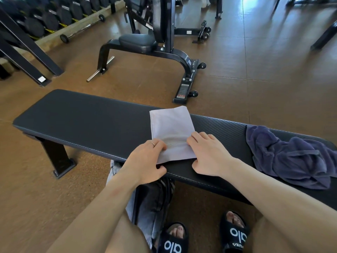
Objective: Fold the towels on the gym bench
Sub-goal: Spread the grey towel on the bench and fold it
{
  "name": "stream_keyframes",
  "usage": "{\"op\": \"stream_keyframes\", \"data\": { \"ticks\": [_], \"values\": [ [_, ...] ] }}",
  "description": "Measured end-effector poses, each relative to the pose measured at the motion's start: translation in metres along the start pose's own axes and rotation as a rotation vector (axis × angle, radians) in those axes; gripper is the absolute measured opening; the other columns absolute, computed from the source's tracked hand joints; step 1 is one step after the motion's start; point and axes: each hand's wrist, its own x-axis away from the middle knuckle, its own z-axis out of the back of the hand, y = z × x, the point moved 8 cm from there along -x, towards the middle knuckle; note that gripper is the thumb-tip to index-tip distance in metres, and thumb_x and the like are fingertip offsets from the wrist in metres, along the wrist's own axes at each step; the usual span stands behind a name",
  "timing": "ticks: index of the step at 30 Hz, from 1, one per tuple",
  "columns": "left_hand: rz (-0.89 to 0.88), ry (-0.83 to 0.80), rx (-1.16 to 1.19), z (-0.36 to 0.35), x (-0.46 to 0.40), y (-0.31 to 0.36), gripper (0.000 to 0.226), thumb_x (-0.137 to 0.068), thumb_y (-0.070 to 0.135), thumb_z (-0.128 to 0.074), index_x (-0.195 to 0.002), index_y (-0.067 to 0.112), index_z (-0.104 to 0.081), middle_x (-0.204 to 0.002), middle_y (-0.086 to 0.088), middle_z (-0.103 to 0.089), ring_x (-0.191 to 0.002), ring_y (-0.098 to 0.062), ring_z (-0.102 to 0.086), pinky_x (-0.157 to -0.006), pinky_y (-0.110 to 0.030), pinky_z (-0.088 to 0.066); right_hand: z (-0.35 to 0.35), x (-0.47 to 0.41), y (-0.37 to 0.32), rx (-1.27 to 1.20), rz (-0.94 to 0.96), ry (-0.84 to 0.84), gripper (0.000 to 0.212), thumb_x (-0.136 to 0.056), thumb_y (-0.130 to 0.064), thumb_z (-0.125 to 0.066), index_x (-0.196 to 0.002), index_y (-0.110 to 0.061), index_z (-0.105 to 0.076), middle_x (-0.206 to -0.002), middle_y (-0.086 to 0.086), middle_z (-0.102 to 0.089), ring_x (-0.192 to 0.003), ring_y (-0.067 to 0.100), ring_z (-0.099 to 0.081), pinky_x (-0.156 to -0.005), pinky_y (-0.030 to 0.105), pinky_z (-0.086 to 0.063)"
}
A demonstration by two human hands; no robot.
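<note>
A pale lilac towel (170,127) lies folded into a narrow rectangle across the black gym bench (87,117), its near end at the bench's front edge. My left hand (145,161) pinches the near left corner, fingers on top and thumb beneath the edge. My right hand (207,154) pinches the near right corner the same way, thumb tucked below. A dark blue towel (288,157) sits crumpled and unfolded on the right end of the bench, apart from both hands.
An adjustable bench (145,44) with wheels stands on the brown floor behind. A dumbbell rack (45,17) runs along the far left. A grey and black bag (151,203) sits under the bench by my sandalled feet (202,234).
</note>
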Motion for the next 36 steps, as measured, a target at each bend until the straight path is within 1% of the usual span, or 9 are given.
{"op": "stream_keyframes", "data": {
  "ticks": [3,8,12,15,17,20,25,30,36],
  "values": [
    [0.022,0.020,0.024,0.001,-0.002,0.000,0.048,-0.080,0.034,-0.065,-0.124,0.025,-0.051,-0.122,0.011,-0.052,-0.111,-0.014,-0.052,-0.087,-0.025,-0.043,0.004,-0.001,0.001,-0.011,0.012,0.040,0.039,-0.079,-0.027,-0.058,-0.117,-0.020,-0.053,-0.114,-0.003,-0.053,-0.097,0.018,-0.052,-0.091,0.033,-0.047],
    [0.034,0.053,0.028,0.003,-0.005,-0.003,0.044,-0.080,0.034,-0.066,-0.121,0.026,-0.052,-0.116,0.010,-0.055,-0.102,-0.014,-0.053,-0.083,-0.026,-0.045,0.015,-0.005,0.008,-0.111,-0.002,0.119,0.011,-0.090,-0.027,-0.047,-0.099,-0.023,-0.052,-0.087,-0.007,-0.054,-0.076,0.015,-0.050,-0.082,0.032,-0.047],
    [0.050,0.060,0.028,0.004,-0.005,-0.004,0.037,-0.083,0.031,-0.067,-0.118,0.024,-0.054,-0.111,0.008,-0.056,-0.098,-0.017,-0.056,-0.080,-0.028,-0.046,0.021,-0.007,0.012,-0.160,-0.027,0.164,0.017,-0.096,-0.025,-0.043,-0.105,-0.019,-0.057,-0.078,-0.009,-0.048,-0.063,0.012,-0.043,-0.072,0.027,-0.033],
    [0.127,0.116,0.235,0.010,-0.005,-0.014,0.022,-0.083,0.031,-0.063,-0.103,0.024,-0.059,-0.103,0.010,-0.057,-0.090,-0.017,-0.057,-0.075,-0.033,-0.048,0.025,-0.005,0.017,-0.238,-0.076,0.170,0.012,-0.096,-0.022,-0.042,-0.099,-0.019,-0.053,-0.078,-0.007,-0.053,-0.062,0.013,-0.047,-0.063,0.026,-0.030],
    [0.195,0.161,0.430,0.011,-0.004,-0.023,0.013,-0.081,0.032,-0.061,-0.092,0.024,-0.061,-0.093,0.008,-0.057,-0.084,-0.014,-0.056,-0.072,-0.027,-0.046,0.023,-0.006,0.025,-0.335,-0.140,0.154,0.009,-0.098,-0.022,-0.042,-0.095,-0.020,-0.050,-0.074,-0.006,-0.056,-0.063,0.013,-0.053,-0.055,0.024,-0.031],
    [0.328,0.110,0.615,0.003,-0.003,-0.034,0.008,-0.089,0.022,-0.066,-0.083,0.019,-0.062,-0.079,0.002,-0.057,-0.071,-0.013,-0.049,-0.062,-0.019,-0.038,0.014,-0.007,0.035,-0.512,-0.219,0.111,0.009,-0.102,-0.024,-0.041,-0.103,-0.020,-0.048,-0.074,-0.005,-0.059,-0.062,0.011,-0.057,-0.054,0.024,-0.037],
    [0.446,0.122,0.784,0.000,-0.002,-0.048,0.008,-0.097,0.032,-0.063,-0.094,0.024,-0.062,-0.092,0.004,-0.068,-0.082,-0.009,-0.061,-0.069,-0.023,-0.046,0.008,-0.009,0.039,-0.633,-0.267,0.118,0.014,-0.106,-0.029,-0.036,-0.103,-0.019,-0.046,-0.070,-0.001,-0.059,-0.056,0.012,-0.053,-0.051,0.028,-0.038],
    [0.516,0.115,0.714,-0.008,-0.003,-0.054,0.015,-0.098,0.038,-0.060,-0.099,0.024,-0.058,-0.096,0.001,-0.068,-0.093,-0.019,-0.064,-0.073,-0.030,-0.050,0.000,-0.012,0.041,-0.609,-0.274,0.110,0.015,-0.107,-0.032,-0.036,-0.109,-0.018,-0.042,-0.072,-0.006,-0.055,-0.057,0.009,-0.052,-0.050,0.023,-0.032],
    [0.559,0.133,0.609,-0.009,-0.008,-0.051,0.026,-0.097,0.042,-0.061,-0.108,0.023,-0.048,-0.098,-0.001,-0.065,-0.091,-0.020,-0.064,-0.078,-0.040,-0.056,-0.011,-0.016,0.045,-0.476,-0.295,0.116,0.014,-0.107,-0.031,-0.035,-0.109,-0.017,-0.040,-0.074,-0.003,-0.057,-0.062,0.015,-0.056,-0.054,0.030,-0.039]
  ]
}}
